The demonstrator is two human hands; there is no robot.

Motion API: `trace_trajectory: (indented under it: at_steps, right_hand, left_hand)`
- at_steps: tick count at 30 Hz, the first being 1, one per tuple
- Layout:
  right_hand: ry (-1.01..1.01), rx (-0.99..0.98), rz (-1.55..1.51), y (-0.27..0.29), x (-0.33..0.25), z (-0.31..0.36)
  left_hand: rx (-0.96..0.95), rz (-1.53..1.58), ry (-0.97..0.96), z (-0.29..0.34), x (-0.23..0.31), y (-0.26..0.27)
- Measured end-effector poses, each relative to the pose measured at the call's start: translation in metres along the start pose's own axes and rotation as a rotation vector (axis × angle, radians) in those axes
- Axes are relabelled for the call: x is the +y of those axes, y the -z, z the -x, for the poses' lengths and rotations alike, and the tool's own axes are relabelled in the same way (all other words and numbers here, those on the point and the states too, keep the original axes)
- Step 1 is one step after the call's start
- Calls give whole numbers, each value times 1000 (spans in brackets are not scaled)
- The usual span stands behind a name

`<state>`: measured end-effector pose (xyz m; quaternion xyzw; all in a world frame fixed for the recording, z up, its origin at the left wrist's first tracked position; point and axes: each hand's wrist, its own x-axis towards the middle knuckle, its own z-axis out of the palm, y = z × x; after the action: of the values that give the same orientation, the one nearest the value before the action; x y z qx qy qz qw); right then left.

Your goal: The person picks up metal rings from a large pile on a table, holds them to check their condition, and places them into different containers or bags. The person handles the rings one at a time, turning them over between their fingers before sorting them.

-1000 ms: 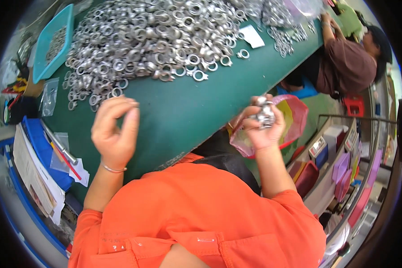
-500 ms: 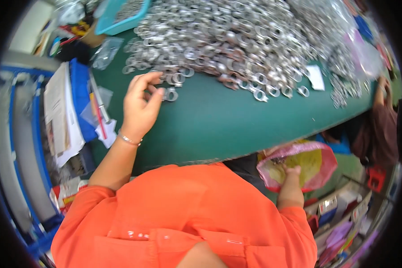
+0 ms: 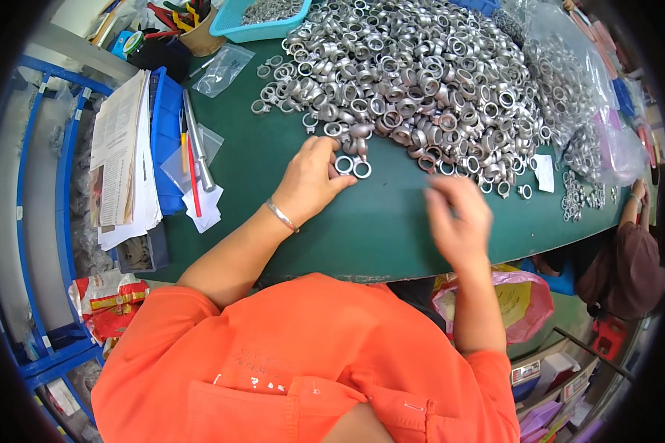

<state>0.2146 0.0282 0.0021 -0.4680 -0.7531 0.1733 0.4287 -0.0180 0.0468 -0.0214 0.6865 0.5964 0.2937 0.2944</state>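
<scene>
A large heap of silver-grey metal rings [image 3: 421,88], many with a small stub on the side, covers the far part of the green table. At the heap's near left edge, my left hand [image 3: 307,181] is closed around a few metal rings [image 3: 361,169], its thumb against the nearest ones. The tips of its other fingers are partly hidden behind the hand. My right hand [image 3: 462,221] is over the table's near side, just short of the heap. It is blurred, with thumb and fingers apart and nothing visible between them.
A pink bag with a yellow lining [image 3: 528,299] hangs below the table edge by my right forearm. Left stand a blue tray with papers [image 3: 166,140] and pens. A turquoise basket [image 3: 262,31] and clear plastic bags [image 3: 569,74] lie beyond. Another person [image 3: 624,255] sits far right.
My right hand has come up out of the pink bag to above the table. My left hand now closes around rings at the heap's edge. The whole view has shifted.
</scene>
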Motion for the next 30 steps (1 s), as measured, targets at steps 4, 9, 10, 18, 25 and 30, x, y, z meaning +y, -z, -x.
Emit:
trace_trajectory:
  at_steps: [4,9,10,18,25,30]
  right_hand:
    - [-224,-211,72,-69,-3,-36]
    - [-223,-252,229,-78,-3,-36]
    - [-185,-263,255,-76,-3,-35]
    - [-264,-302,-170,-44,-15,-24]
    - [-125,-180,-370,-47,-34,-3]
    - [-317,-148,-741,-50,-38,-2]
  left_hand:
    - [-36,274,50,7,7,2]
    - [70,687,170,23,6,-8]
    - [68,752,186,24,8,-10]
    - [-1,830,160,40,5,-11]
    - [18,695,-145,40,9,-5]
    - [181,555,-243,38,11,-1]
